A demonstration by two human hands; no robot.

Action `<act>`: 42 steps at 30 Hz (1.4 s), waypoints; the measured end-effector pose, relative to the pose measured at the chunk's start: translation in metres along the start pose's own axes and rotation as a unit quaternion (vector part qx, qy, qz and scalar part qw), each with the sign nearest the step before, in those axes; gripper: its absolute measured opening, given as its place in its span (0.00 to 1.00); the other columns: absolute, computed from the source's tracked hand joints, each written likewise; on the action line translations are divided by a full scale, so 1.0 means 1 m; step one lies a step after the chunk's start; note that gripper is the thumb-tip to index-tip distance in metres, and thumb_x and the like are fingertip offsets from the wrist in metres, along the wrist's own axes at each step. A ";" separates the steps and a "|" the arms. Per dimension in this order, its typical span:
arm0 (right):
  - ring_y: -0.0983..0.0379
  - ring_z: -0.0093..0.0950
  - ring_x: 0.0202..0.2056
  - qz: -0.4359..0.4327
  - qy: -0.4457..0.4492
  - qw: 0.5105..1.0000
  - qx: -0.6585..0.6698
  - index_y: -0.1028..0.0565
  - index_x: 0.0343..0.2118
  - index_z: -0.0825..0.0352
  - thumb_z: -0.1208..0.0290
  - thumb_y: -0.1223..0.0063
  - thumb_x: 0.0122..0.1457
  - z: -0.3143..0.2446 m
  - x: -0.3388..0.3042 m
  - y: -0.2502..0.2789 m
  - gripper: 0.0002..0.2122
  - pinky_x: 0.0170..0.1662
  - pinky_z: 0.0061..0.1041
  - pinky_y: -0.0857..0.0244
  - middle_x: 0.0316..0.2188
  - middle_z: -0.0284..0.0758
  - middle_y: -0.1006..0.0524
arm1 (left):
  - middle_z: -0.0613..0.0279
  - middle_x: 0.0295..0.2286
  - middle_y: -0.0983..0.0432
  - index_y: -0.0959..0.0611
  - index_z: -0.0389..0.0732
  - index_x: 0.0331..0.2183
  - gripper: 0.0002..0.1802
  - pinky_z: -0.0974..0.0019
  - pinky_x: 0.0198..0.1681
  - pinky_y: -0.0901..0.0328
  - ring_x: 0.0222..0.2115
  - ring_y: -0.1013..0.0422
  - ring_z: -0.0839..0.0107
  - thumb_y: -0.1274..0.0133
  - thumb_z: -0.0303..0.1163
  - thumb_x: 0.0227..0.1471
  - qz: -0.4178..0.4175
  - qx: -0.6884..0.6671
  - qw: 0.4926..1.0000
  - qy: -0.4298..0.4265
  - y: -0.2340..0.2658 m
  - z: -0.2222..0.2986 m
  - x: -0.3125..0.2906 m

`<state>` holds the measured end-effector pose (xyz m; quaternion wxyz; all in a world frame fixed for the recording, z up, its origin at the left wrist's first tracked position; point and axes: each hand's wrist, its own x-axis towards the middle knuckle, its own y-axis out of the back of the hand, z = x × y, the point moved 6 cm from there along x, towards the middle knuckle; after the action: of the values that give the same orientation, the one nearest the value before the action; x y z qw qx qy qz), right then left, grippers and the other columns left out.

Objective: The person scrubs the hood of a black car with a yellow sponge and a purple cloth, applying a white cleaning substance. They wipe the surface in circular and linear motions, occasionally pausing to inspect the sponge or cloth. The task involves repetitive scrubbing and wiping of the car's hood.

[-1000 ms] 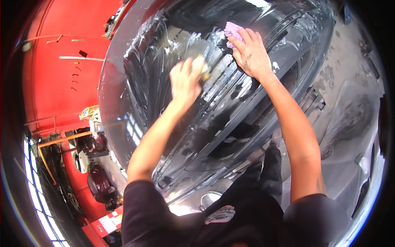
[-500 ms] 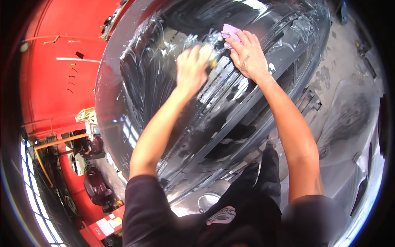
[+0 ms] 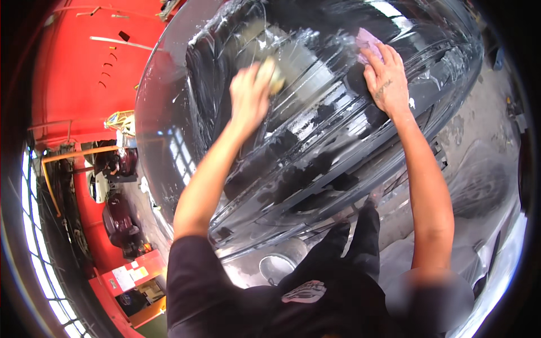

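The gap between the hands is wider than half a second ago: the left hand now sits farther from the right, curled round a yellowish pad, possibly a sponge, blurred at its thumb side. The right hand, loosely bent, has a crumpled purple cloth under its fingertips on the dark bodywork, as before. Both palms are hidden.

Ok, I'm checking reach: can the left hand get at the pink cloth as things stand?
Probably not freely: the right hand covers part of the cloth, and the left hand grips a yellowish pad.
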<state>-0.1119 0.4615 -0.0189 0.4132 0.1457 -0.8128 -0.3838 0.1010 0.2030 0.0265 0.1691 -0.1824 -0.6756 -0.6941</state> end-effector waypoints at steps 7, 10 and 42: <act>0.36 0.49 0.65 0.001 0.010 1.000 0.003 0.22 0.60 0.57 0.67 0.49 0.66 0.017 -0.003 -0.003 0.19 0.69 0.45 0.41 0.63 0.46 0.28 | 0.46 0.51 0.25 0.20 0.50 0.60 0.30 0.45 0.52 0.35 0.48 0.28 0.45 0.37 0.32 0.55 0.040 -0.012 0.999 0.023 -0.013 -0.003 0.014; 0.36 0.49 0.65 -0.017 -0.008 1.000 -0.016 0.21 0.59 0.58 0.68 0.49 0.66 0.019 -0.004 -0.001 0.19 0.69 0.45 0.41 0.64 0.45 0.29 | 0.43 0.57 0.27 0.22 0.49 0.63 0.40 0.46 0.57 0.36 0.54 0.28 0.43 0.36 0.25 0.47 -0.040 0.004 0.996 0.078 0.051 0.026 -0.126; 0.36 0.48 0.67 -0.005 0.002 1.000 -0.022 0.22 0.61 0.56 0.68 0.49 0.68 0.018 -0.005 -0.003 0.20 0.70 0.45 0.41 0.66 0.46 0.30 | 0.40 0.57 0.29 0.24 0.47 0.66 0.38 0.48 0.57 0.37 0.54 0.30 0.44 0.39 0.25 0.52 -0.080 0.017 0.982 0.169 0.097 -0.014 -0.217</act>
<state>-0.1234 0.4714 -0.0303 0.4164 0.1416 -0.8025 -0.4031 0.3380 0.1833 0.0068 0.2280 -0.0052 -0.6617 -0.7143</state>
